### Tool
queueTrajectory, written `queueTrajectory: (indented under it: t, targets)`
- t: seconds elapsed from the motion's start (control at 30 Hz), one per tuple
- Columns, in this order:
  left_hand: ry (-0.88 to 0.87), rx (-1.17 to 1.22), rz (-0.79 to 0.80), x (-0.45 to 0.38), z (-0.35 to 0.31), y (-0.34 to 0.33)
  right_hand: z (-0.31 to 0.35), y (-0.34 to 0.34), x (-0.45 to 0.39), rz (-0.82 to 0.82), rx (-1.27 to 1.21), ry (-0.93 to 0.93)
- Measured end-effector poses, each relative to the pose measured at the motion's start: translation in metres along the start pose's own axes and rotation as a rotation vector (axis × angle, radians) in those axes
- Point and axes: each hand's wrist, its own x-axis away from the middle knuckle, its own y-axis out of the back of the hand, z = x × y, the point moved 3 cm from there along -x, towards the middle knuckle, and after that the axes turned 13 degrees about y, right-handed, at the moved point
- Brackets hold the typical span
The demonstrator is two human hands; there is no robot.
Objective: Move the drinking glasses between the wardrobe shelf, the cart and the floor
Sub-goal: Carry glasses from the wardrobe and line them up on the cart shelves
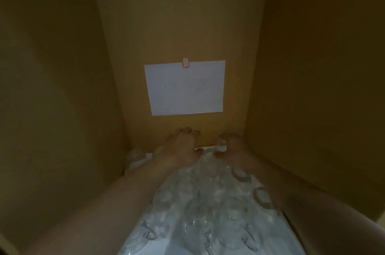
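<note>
Several clear drinking glasses (pixel 210 213) stand crowded on the white wardrobe shelf (pixel 162 248), filling it from the front to the back wall. Both my bare arms reach over them to the back row. My left hand (pixel 183 146) is curled over a glass (pixel 157 149) at the rear, and the palm hides most of that glass. My right hand (pixel 233 146) pinches the rim of another rear glass (pixel 221 147) between thumb and fingers. The light is dim and the glasses are blurred.
Brown wardrobe walls close in on the left (pixel 62 88), the right (pixel 323 88) and the back (pixel 183 15). A white sheet of paper (pixel 185 88) is taped to the back wall above my hands. One glass (pixel 134 155) stands in the back left corner.
</note>
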Motion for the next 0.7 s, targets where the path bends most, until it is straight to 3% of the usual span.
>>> queueTrajectory:
  t: [0.27, 0.53, 0.7]
  targets:
    - [-0.019, 0.012, 0.029, -0.077, -0.004, -0.043, -0.05, -0.015, -0.067, 0.066, -0.03, -0.061]
    - [-0.014, 0.022, 0.062, -0.116, 0.007, -0.069, -0.075, -0.037, -0.118, 0.274, 0.121, -0.147]
    - [0.038, 0.061, 0.068, -0.125, 0.015, -0.071, -0.081, -0.052, -0.128, 0.382, 0.228, -0.097]
